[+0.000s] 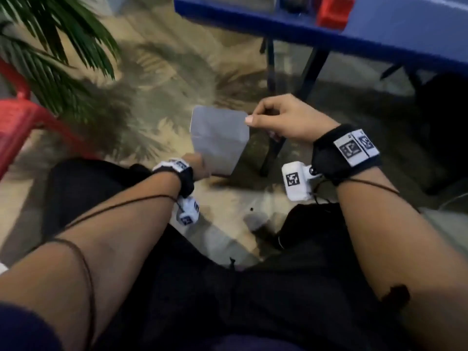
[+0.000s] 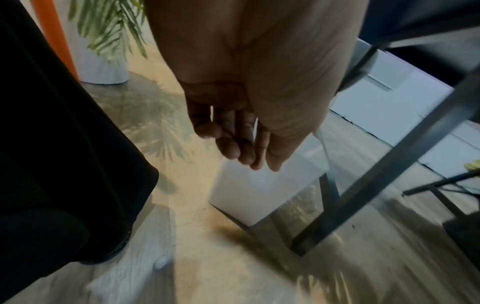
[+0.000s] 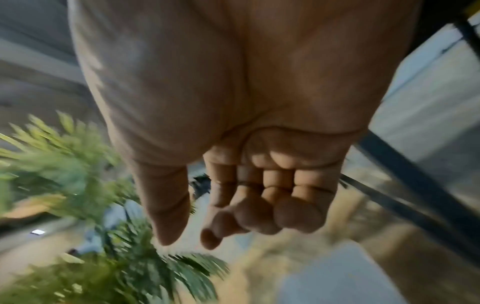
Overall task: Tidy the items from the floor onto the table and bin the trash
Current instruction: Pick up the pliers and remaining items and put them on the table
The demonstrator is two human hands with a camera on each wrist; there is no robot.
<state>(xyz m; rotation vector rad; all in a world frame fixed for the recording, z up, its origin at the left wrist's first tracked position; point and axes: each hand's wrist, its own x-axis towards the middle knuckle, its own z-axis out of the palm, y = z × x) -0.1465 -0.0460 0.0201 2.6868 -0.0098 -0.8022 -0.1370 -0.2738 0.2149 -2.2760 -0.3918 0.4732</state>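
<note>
1. Paper sheet point(image 1: 217, 140), pale grey-white with rounded corners, is held in the air above the floor point(image 1: 157, 79), near the person's knees and left of the table leg point(image 1: 276, 145)
2. Left hand point(image 1: 197, 164) holds its near lower edge; the left wrist view shows the fingers point(image 2: 231, 144) curled over the top of the sheet, thumb hidden behind it
3. Right hand point(image 1: 283, 117) pinches the far right corner between thumb and forefinger, other fingers curled in
4. Handling, as a judgement: light and thin, it holds fairly flat between two hands, so perhaps card or laminate; likely to flop or crease from one corner, so an edge grip suits it better
5. Blue table point(image 1: 379, 29) stands far right, with a red object point(image 1: 334, 11) on it that is cut off and blurred
6. Hard to tell: whether the sheet is trash or a keeper, and where the bin is; the right wrist view is smeared and hides the pinch
</note>
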